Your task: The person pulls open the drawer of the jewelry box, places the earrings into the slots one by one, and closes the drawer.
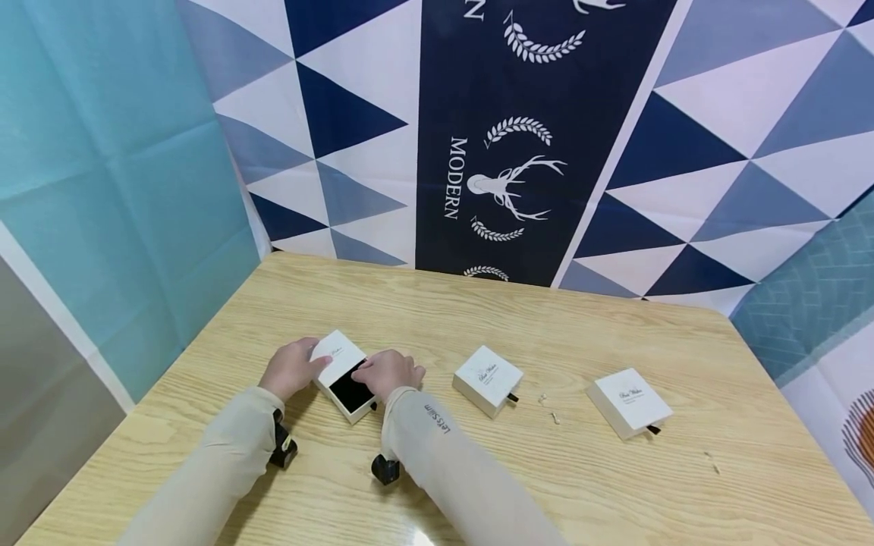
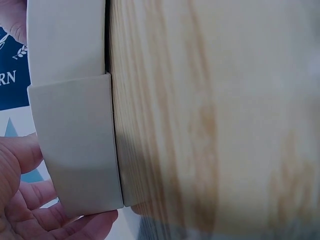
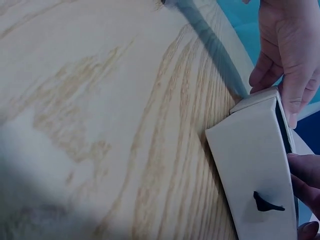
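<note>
A small white drawer-style gift box (image 1: 334,354) lies on the table at the left, its drawer pulled partway out and black inside. My left hand (image 1: 290,369) grips the outer sleeve, thumb on top; in the left wrist view its fingers (image 2: 45,192) curl round the sleeve's end. Over the open drawer (image 1: 350,396), my right hand (image 1: 389,373) has its fingertips bent down at the black lining. Whether they pinch anything is hidden. A black ribbon tab (image 3: 266,204) sticks out of the drawer front in the right wrist view.
Two more white boxes stand to the right, one near the middle (image 1: 486,377) and one farther right (image 1: 630,402), both with black tabs. Tiny thin pieces, perhaps jewellery, lie beside them: one small piece (image 1: 555,418) between the boxes, another piece (image 1: 713,462) at the far right.
</note>
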